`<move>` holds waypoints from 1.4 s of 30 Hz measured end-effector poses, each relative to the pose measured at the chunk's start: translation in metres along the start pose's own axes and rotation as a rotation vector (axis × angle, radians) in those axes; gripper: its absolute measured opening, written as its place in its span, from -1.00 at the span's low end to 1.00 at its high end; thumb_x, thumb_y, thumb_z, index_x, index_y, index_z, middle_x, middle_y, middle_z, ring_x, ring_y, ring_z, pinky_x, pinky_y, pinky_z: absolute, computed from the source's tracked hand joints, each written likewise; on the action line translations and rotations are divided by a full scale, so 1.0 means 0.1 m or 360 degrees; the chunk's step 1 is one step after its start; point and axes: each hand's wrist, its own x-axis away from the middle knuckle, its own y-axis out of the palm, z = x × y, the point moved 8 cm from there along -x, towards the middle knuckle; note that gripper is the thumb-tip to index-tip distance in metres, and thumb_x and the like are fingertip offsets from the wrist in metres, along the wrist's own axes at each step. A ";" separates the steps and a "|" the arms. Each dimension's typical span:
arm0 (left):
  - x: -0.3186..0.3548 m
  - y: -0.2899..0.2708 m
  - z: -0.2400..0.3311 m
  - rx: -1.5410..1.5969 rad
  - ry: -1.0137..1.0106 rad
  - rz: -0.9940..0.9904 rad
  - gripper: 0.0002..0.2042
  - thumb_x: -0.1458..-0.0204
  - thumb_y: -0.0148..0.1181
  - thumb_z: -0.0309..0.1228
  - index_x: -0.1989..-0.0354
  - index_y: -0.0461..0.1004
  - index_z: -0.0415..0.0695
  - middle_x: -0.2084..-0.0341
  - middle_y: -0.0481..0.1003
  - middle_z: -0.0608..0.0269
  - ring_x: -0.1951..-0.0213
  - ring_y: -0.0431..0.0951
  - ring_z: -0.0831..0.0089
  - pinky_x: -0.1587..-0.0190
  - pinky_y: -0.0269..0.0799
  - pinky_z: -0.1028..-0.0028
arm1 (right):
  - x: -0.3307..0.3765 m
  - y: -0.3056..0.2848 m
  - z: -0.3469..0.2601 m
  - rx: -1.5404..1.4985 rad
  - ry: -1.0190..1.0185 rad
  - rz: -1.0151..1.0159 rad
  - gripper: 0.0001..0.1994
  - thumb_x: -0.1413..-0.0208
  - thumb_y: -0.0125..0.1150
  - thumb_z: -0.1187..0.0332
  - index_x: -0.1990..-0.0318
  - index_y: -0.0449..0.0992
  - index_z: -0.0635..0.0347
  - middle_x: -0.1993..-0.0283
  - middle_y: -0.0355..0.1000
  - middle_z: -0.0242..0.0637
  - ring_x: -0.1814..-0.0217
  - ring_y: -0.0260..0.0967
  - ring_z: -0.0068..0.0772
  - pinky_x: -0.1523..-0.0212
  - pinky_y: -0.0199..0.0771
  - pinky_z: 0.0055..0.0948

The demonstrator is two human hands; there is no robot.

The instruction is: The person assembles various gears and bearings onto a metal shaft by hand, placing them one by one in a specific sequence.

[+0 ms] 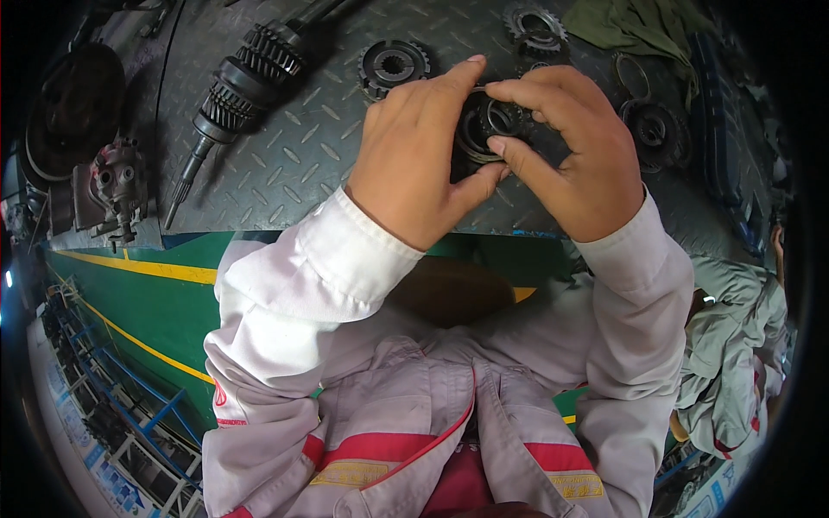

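Note:
Over the dark metal bench, both of my hands close around a dark round gear ring (472,129) with a hollow middle. My left hand (414,147) wraps its left side, the thumb at the near edge and the fingers stretched along the far side. My right hand (574,147) curls on the right, its thumb and index finger at the rim of a smaller inner ring (501,116). The fingers hide part of both. Just beyond my left fingertips lies a flat toothed hub (395,65) with a splined hole.
A gear shaft (246,82) lies at the left on the tread-plate bench (294,173). Toothed rings (535,28) and a dark gear (654,134) lie to the right, near a green cloth (635,30). A greasy metal housing (117,186) stands far left. Someone in grey (734,345) is at the right.

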 end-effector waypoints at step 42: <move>0.05 -0.06 0.06 -0.0127 0.0030 -0.0061 -0.24 0.15 0.53 -0.31 -0.30 0.37 -0.15 -0.15 0.48 0.02 -0.17 0.45 0.01 -0.22 0.29 0.16 | -0.06 0.05 -0.01 -0.0045 0.0014 -0.0285 -0.85 0.00 0.35 0.58 0.23 0.61 0.25 0.17 0.45 -0.24 0.15 0.44 -0.25 0.16 0.42 -0.39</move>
